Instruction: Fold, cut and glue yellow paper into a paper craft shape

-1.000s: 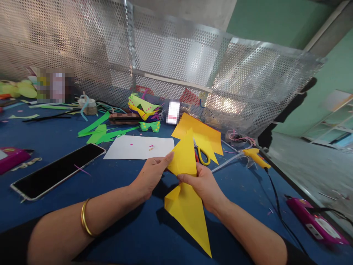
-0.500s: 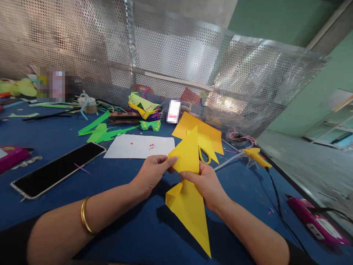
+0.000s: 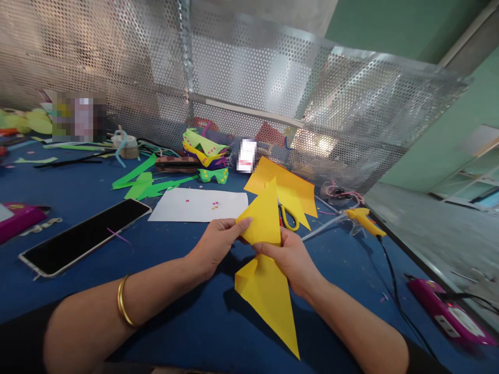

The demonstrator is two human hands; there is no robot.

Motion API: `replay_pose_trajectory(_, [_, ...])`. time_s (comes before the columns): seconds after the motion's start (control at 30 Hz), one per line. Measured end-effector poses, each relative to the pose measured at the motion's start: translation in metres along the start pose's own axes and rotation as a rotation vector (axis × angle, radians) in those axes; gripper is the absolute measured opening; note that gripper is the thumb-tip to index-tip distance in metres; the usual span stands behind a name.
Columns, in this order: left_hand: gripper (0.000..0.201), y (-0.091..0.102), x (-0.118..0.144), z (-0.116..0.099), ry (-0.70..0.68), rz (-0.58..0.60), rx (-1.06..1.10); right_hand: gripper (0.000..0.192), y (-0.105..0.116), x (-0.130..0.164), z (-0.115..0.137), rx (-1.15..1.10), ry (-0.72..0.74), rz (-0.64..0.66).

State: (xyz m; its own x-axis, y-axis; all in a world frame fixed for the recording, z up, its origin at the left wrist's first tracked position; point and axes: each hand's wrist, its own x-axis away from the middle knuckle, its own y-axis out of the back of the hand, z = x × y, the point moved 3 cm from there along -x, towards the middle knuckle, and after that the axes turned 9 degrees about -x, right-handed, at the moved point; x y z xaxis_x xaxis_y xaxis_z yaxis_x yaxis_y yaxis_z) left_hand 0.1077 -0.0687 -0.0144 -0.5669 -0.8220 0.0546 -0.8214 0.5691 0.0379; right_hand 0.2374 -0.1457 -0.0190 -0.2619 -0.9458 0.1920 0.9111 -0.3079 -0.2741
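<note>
A folded sheet of yellow paper (image 3: 270, 296) is held above the blue table, pinched in at its middle, with one point up and one down. My left hand (image 3: 218, 239) is closed on the left edge of its upper half, thumb on top. At the narrow middle my right hand (image 3: 292, 257) grips it, with the thumb across the front and the other fingers partly hidden behind. Just beyond the right hand lie yellow-handled scissors (image 3: 290, 218), partly covered by the paper. Orange-yellow sheets (image 3: 304, 189) lie behind them.
A white sheet (image 3: 175, 205) with tiny scraps, a black-screened phone (image 3: 86, 236) and green strips (image 3: 142, 184) lie left. Paper bows (image 3: 205, 150) stand at the back by a perforated screen (image 3: 241, 67). A yellow glue gun (image 3: 364, 221) and magenta power strip (image 3: 448, 311) are right.
The view has shifted very slightly. Both hands keep the same hold on the yellow paper, whose upper point leans a touch further left.
</note>
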Motion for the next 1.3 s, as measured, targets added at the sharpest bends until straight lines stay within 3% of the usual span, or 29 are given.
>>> replay_pose_trajectory(0.3, [0.018, 0.0, 0.003, -0.001, 0.031, -0.013, -0.039, 0.038, -0.001, 0.002, 0.0, 0.004, -0.001, 0.032])
replay_pose_trajectory(0.5, [0.041, 0.004, -0.001, -0.003, -0.073, -0.056, -0.12, 0.035, 0.005, 0.0, 0.005, 0.016, 0.001, -0.021])
replay_pose_trajectory(0.73, [0.03, 0.007, 0.0, -0.011, -0.1, -0.149, -0.187, 0.033, 0.008, -0.001, 0.005, -0.017, 0.0, -0.02])
replay_pose_trajectory(0.93, [0.034, 0.008, -0.002, -0.011, -0.084, -0.092, -0.19, 0.031, 0.009, -0.002, 0.006, -0.017, 0.0, -0.017])
replay_pose_trajectory(1.03, [0.04, 0.011, -0.004, -0.011, -0.133, -0.12, -0.256, 0.029, 0.009, -0.003, 0.006, -0.021, -0.004, -0.016])
replay_pose_trajectory(1.3, [0.032, 0.014, -0.007, -0.014, -0.304, -0.169, -0.472, 0.034, 0.006, 0.0, 0.006, -0.051, -0.012, -0.012])
